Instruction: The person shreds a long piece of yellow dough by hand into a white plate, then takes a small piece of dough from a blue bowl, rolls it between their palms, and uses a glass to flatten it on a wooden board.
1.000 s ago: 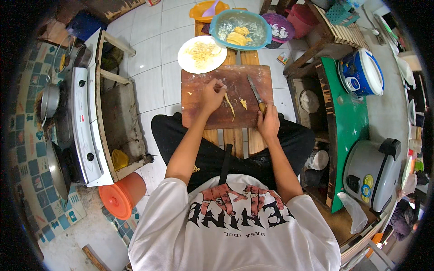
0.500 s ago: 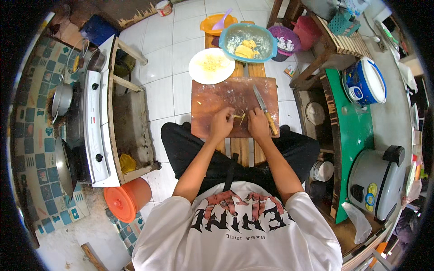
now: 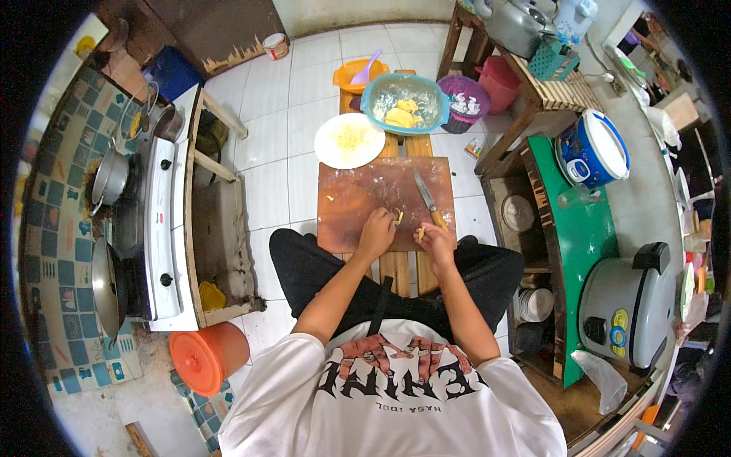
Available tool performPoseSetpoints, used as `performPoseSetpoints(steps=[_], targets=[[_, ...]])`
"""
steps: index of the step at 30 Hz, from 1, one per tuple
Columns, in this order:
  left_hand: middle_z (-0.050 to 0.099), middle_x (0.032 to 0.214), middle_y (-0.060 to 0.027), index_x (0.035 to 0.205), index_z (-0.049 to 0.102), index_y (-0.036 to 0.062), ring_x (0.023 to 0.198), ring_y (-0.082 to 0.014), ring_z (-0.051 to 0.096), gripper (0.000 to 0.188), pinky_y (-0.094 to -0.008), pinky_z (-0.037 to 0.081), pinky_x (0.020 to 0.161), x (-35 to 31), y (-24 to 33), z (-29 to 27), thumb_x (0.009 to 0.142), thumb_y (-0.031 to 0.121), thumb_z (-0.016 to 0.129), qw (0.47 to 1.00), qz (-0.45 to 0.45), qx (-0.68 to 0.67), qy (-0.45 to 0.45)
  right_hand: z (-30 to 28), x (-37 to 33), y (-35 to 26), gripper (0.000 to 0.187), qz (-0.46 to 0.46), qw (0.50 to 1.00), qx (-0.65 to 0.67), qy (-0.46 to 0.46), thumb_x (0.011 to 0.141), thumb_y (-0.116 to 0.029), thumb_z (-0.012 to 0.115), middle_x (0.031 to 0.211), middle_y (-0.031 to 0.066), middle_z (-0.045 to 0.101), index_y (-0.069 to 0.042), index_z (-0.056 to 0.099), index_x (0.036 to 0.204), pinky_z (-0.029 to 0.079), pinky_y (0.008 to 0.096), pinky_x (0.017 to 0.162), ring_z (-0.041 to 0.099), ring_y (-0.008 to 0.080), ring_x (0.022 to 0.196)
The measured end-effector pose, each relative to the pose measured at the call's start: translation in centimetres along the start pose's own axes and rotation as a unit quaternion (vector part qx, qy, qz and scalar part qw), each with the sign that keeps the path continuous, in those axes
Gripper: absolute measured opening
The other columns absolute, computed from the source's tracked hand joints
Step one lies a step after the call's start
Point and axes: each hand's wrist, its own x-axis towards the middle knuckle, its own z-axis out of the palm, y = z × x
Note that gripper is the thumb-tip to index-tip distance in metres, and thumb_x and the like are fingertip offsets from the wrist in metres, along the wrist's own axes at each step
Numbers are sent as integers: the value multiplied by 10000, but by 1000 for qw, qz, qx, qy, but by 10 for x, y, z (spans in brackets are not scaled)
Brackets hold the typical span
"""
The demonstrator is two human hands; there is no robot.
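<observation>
From the head view, the right grip (image 3: 436, 244) is pinching a yellow piece (image 3: 421, 233) over the cutting board's (image 3: 352, 183) near right corner. The left grip (image 3: 378, 231) is reaching over the board, a yellow strip (image 3: 400, 218) lying at its fingertips; whether it's gripping, I can't tell.

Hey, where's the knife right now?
In the head view, the knife lies on the right side of the wooden cutting board, its handle just beyond the right hand.
</observation>
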Motion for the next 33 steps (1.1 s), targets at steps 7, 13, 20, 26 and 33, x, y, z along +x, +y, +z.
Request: performPoseSetpoints(steps=[7, 13, 20, 26, 33], targets=[[646, 934, -133, 930, 675, 11, 843, -288, 657, 129, -344, 517, 712, 6, 96, -46, 812, 45, 636, 973, -33, -226, -11, 10, -12, 3, 357, 48, 984, 164, -52, 1017, -278, 455, 1061, 85, 636, 0, 546, 1223, 507, 339, 814, 619, 188, 923], [637, 962, -131, 990, 672, 17, 887, -306, 653, 184, -362, 527, 749, -1, 98, -54, 809, 52, 660, 982, -25, -185, -6, 25, -22, -13, 407, 35, 963, 244, -109, 1028, -308, 432, 1064, 79, 633, -9, 502, 1293, 496, 371, 845, 605, 203, 966], [636, 1063, -146, 1067, 648, 35, 888, -316, 656, 231, -380, 538, 770, -10, 102, -46, 840, 79, 638, 987, 14, -163, -6, 15, -24, -7, 263, 59, 974, 188, -115, 995, -244, 484, 1061, 57, 629, -64, 578, 1162, 485, 358, 892, 606, 191, 982], [673, 1009, -136, 1114, 626, 43, 856, -303, 665, 254, -378, 535, 747, -13, 89, -48, 868, 104, 607, 987, 42, -155, 12, 25, -38, -12, 223, 69, 976, 198, -62, 966, -217, 503, 923, 43, 649, -59, 610, 1082, 501, 330, 791, 619, 165, 862], [665, 901, -64, 1079, 609, 45, 753, -149, 647, 187, -273, 514, 624, 3, -9, -49, 917, 137, 600, 824, -309, -466, 87, 32, -43, -45, 343, 6, 991, -55, 124, 1027, -304, 445, 652, -15, 497, -96, 523, 766, 361, 266, 547, 457, 97, 585]])
